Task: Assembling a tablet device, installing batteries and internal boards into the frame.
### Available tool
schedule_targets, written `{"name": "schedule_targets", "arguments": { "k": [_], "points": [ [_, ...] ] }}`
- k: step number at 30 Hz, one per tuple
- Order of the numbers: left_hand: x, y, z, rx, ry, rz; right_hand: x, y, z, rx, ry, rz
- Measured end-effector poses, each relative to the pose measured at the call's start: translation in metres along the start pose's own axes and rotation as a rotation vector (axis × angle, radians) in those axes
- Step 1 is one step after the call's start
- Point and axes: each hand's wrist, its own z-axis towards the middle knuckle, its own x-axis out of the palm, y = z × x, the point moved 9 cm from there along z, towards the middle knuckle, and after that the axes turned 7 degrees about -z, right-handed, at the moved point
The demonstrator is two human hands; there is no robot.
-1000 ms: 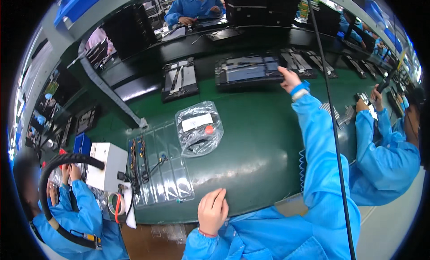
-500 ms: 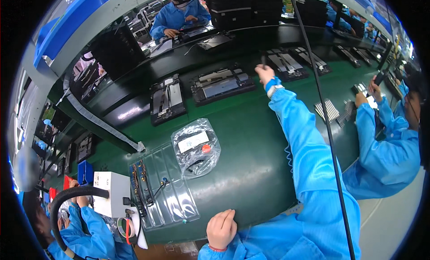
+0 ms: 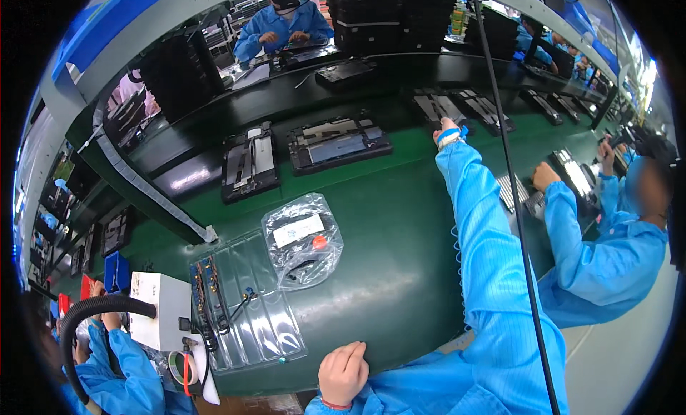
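Observation:
My right arm reaches far across the bench, and my right hand (image 3: 446, 127) is closed at the near edge of an opened tablet (image 3: 431, 104) with grey inner parts showing. The fingertips are partly hidden against its dark frame. My left hand (image 3: 343, 373) rests at the bench's near edge with its fingers curled in and nothing visible in them. Beyond it lies a clear plastic bag (image 3: 303, 241) with a white label and an orange-red dot. To its left, a clear ribbed tray (image 3: 268, 329) holds small flex cables (image 3: 209, 293).
More opened tablets lie along the bench, one upright (image 3: 250, 163), one sideways (image 3: 339, 143), another (image 3: 482, 109) right of my hand. A black cord (image 3: 509, 158) crosses the view. At left stands a white box (image 3: 158, 311) with a black hose (image 3: 78, 315). Co-workers sit left, right and opposite.
My right hand has come down onto the near edge of the opened tablet. My left hand stays in place. The view has shifted slightly. The co-worker at right has moved a hand nearer the bench.

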Motion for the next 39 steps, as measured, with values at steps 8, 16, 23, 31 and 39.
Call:
{"name": "schedule_targets", "arguments": {
  "k": [8, 16, 23, 31, 39],
  "points": [
    [-0.006, 0.003, -0.002, -0.052, -0.026, 0.043, 0.032, 0.001, -0.116, 0.164, 0.084, 0.139],
    [0.000, 0.032, -0.004, -0.534, -0.258, -1.021, -0.044, 0.010, -0.304, 0.482, 0.617, 0.366],
    [0.020, 0.002, 0.056, -0.530, -0.363, -1.678, -0.131, -0.069, -0.503, 0.510, 0.932, 0.048],
    [0.005, 0.024, 0.028, -0.543, -0.538, -1.388, -0.202, -0.094, -0.519, 0.067, 0.971, 0.161],
    [0.006, 0.023, 0.022, -0.647, 0.254, -1.590, -0.170, -0.102, -0.510, 0.405, 1.135, -0.151]
  ]
}}
